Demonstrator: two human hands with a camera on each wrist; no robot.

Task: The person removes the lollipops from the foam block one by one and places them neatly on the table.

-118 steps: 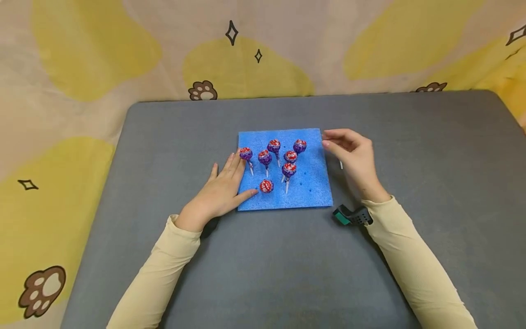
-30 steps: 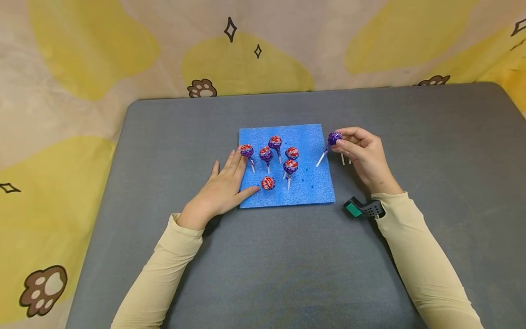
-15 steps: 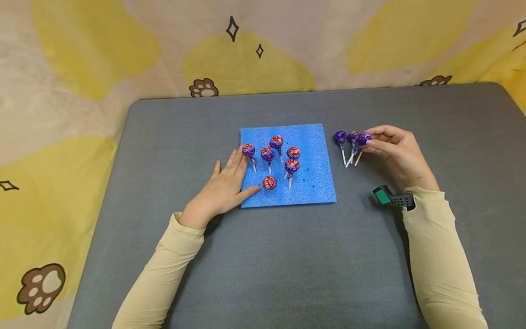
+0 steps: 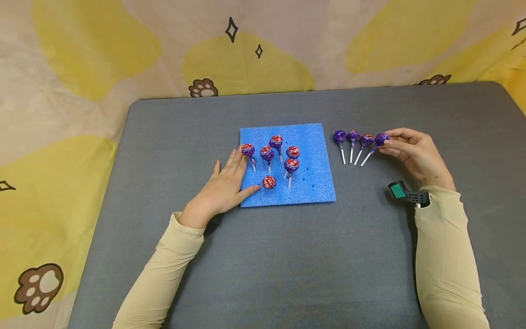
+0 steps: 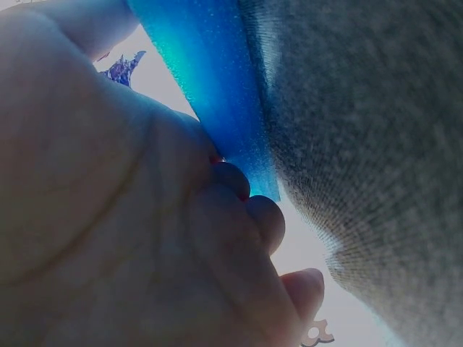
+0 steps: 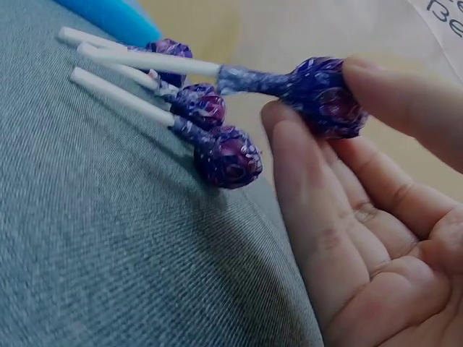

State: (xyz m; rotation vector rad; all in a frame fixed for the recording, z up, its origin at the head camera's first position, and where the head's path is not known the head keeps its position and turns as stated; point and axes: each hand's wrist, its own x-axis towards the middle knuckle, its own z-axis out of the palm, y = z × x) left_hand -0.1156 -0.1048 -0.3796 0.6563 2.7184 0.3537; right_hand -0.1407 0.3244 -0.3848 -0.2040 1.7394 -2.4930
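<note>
My left hand (image 4: 222,189) rests at the left edge of a blue foam board (image 4: 320,155), fingers straight and thumb lying over the near left corner. In the left wrist view, fingertips press the side of the board (image 5: 217,79). My right hand (image 4: 419,155) pinches a purple-wrapped lollipop (image 4: 381,139) by its head between thumb and fingers. The right wrist view shows its white stick above the others, pointing away from the palm. Three lollipops (image 4: 339,136) lie side by side on the table, just left of the held one.
Several lollipops (image 4: 267,154) stand upright in the board's left and middle, heads up. Small holes (image 4: 304,179) show in its right part. The grey table (image 4: 287,265) extends around it, with a patterned yellow cloth (image 4: 246,64) behind.
A lollipop has left the board's upper right. My right hand has carried it rightward, past the three lying on the table. The left hand has stayed on the board.
</note>
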